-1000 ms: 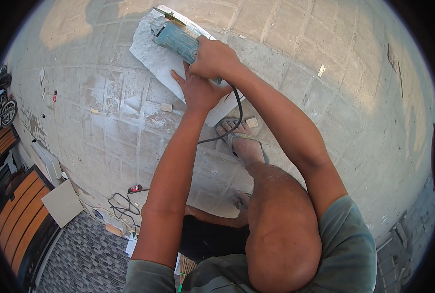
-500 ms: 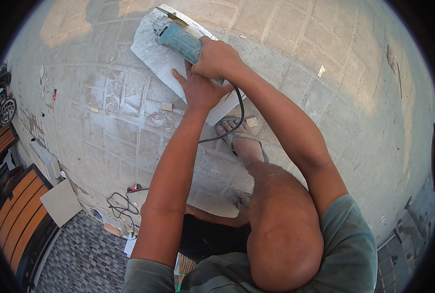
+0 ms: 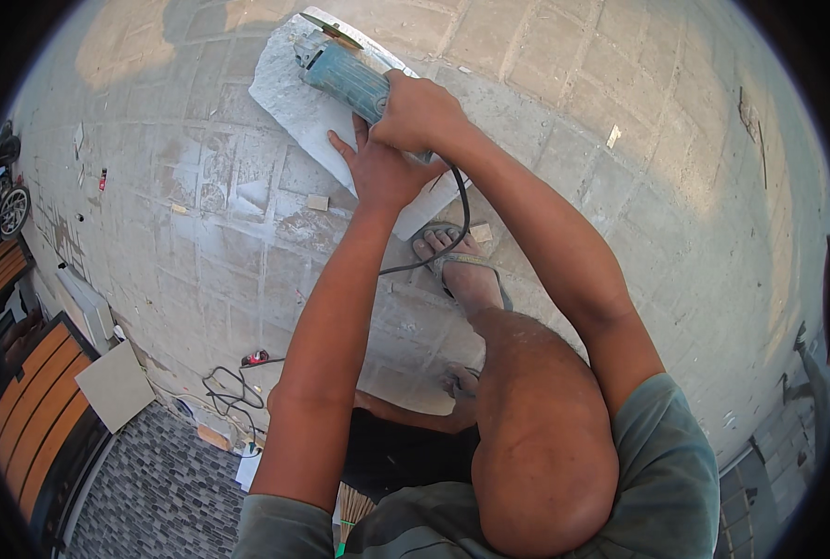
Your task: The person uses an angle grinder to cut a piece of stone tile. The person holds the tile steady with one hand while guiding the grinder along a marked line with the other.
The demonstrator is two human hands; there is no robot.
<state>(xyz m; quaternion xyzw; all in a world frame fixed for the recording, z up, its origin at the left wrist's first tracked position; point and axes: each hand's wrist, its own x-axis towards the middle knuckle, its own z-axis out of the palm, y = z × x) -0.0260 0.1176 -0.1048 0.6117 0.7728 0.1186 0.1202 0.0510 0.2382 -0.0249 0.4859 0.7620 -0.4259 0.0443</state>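
A blue-green angle grinder (image 3: 345,84) is gripped at its body by my right hand (image 3: 421,114), fingers wrapped around it. Its thin cutting disc (image 3: 333,30) stands at the far edge of a pale, dusty tile slab (image 3: 289,107) lying on the ground. Spread flat over the slab's near part, my left hand (image 3: 387,175) presses on it just below the grinder; some of its fingers are hidden under the tool and my right hand. A black power cord (image 3: 464,210) runs from the grinder's rear down past my foot.
My sandalled foot (image 3: 461,265) is close to the slab's near end. Small tile chips (image 3: 318,202) lie on the dusty paving. At left are a slatted bench (image 3: 37,401), a leaning square tile (image 3: 116,387) and a motorcycle wheel (image 3: 12,212). Coiled cord (image 3: 233,391) lies lower left.
The grinder has shifted slightly right and tilted, so more of its disc's face shows. My left hand stays in place. A greyish, leg-like shape has come into view at the right rim.
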